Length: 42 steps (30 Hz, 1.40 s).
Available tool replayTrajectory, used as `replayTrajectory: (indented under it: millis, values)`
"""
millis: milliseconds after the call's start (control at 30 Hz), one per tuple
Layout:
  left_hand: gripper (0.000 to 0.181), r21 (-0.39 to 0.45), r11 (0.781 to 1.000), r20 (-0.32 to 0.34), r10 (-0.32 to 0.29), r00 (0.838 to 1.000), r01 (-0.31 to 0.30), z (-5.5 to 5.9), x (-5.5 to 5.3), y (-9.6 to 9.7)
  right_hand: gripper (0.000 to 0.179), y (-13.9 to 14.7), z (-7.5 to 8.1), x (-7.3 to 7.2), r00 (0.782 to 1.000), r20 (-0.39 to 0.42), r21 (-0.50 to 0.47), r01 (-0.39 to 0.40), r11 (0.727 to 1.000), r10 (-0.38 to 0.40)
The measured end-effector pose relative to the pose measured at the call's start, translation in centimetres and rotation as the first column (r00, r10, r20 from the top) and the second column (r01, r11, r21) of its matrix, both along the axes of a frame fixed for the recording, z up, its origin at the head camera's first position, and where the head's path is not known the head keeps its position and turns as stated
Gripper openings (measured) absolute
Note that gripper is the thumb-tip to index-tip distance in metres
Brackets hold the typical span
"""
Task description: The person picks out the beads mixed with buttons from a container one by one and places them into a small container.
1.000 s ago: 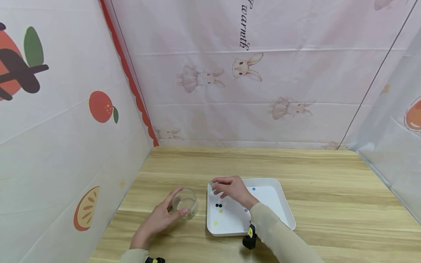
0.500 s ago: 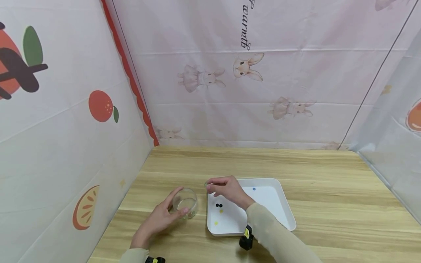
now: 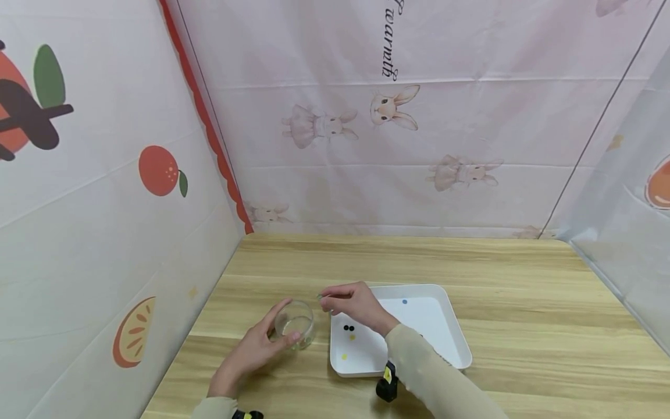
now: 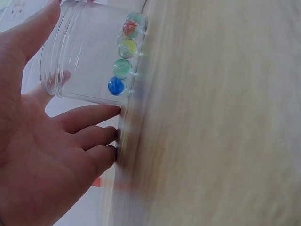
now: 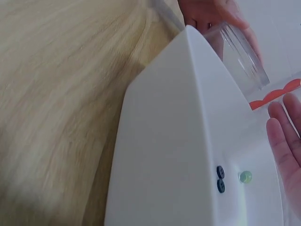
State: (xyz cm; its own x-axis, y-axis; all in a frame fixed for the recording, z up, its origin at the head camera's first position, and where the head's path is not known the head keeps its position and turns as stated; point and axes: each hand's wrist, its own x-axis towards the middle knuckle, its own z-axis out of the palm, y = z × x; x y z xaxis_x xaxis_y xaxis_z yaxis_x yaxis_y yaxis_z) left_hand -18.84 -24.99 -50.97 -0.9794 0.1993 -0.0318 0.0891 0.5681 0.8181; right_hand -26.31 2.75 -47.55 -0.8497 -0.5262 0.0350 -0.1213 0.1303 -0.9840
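Note:
In the head view my left hand (image 3: 256, 348) grips a clear jar (image 3: 294, 323), thumb and fingers on opposite sides. Several glass marbles lie in its bottom, among them a blue marble (image 4: 116, 85) and a green-swirled marble (image 4: 122, 68). Between thumb and index fingertip, my right hand (image 3: 352, 304) pinches a small greenish glass marble (image 3: 320, 297), to the right of the jar and past the left edge of the white tray (image 3: 426, 326). The right wrist view shows only part of that hand's fingers (image 5: 282, 141), and the pinched marble is hidden there.
Two black buttons (image 5: 220, 179) and a yellow-green marble (image 5: 245, 177) lie in the tray. It also holds small yellow pieces (image 3: 344, 357) and a blue one (image 3: 405, 302). Printed cloth walls (image 3: 157, 256) border the wooden table (image 3: 534, 302) at left, back and right.
My right hand has moved left from over the tray's far left corner toward the jar, carrying the marble. The left hand and jar stay in place.

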Motion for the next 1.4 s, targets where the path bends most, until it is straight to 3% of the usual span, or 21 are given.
replayTrajectory:
  millis: [600,1400]
  values:
    - [0.079,0.014,1.0,0.015,-0.01,1.0,0.01,0.2,0.2,0.0,0.026,-1.4,0.1,0.6,0.999,-0.015,0.013,-0.045,0.999,0.045]
    - [0.082,0.006,1.0,0.007,-0.014,1.0,0.013,0.4,0.0,0.0,0.023,-2.3,-0.1,0.7,0.998,-0.05,0.056,-0.047,0.997,0.05]
